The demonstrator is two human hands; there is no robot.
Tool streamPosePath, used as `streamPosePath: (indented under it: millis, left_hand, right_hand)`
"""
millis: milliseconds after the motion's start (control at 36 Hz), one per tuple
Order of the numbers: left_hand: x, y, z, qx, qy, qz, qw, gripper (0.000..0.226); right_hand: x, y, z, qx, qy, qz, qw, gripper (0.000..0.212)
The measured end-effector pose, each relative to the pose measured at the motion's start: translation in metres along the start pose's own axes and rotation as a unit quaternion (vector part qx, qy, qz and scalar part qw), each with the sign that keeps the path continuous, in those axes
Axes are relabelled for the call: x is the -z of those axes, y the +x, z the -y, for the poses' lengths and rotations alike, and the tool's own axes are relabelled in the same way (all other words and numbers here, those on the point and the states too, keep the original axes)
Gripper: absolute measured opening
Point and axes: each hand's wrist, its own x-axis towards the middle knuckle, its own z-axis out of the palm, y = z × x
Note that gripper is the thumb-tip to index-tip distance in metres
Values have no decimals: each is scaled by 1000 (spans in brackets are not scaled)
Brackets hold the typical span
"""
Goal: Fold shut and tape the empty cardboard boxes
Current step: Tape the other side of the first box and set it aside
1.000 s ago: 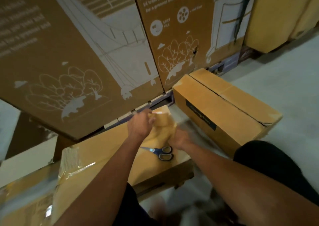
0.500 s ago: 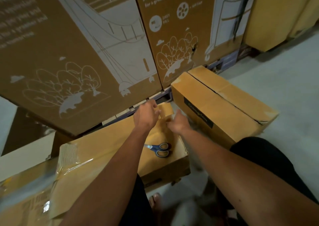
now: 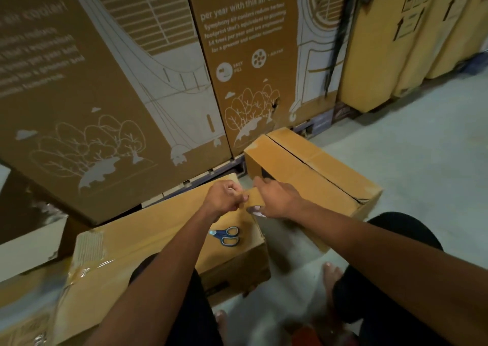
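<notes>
A long cardboard box (image 3: 158, 229) lies in front of me with clear tape across its left end and blue-handled scissors (image 3: 226, 236) on its top. Over its far right corner my right hand (image 3: 277, 200) grips a roll of brown tape (image 3: 254, 200). My left hand (image 3: 224, 196) pinches the tape's loose end right beside the roll. A second cardboard box (image 3: 317, 176) lies on the floor to the right, its top flaps folded down with an open seam between them.
Tall printed air-cooler cartons (image 3: 126, 87) stand on a pallet directly behind the boxes. Yellow cartons (image 3: 396, 42) line the back right. Grey concrete floor (image 3: 422, 161) spreads to the right. My knees and bare feet (image 3: 332, 274) are below the boxes.
Both hands have lifted off the near box's corner and come together around the tape roll. The camera has tilted upward, showing more of the tall cartons.
</notes>
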Motion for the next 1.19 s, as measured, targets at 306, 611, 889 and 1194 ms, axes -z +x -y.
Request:
streamPosePath:
  millis: [306, 611, 889, 1194]
  left_hand:
    - [-16, 27, 15, 66, -41, 5, 997, 11]
    - [-16, 90, -4, -18, 131, -20, 991, 11]
    - [3, 213, -16, 21, 344, -33, 938, 15]
    - [-1, 257, -27, 22, 464, 131, 876, 21]
  right_hand:
    - [-12, -15, -13, -66, 115, 3, 991, 51]
    - [-14, 11, -29, -140, 223, 35, 964, 48]
    - [-25, 55, -38, -188, 305, 169, 918, 46]
    - [-26, 54, -53, -155, 339, 302, 877, 71]
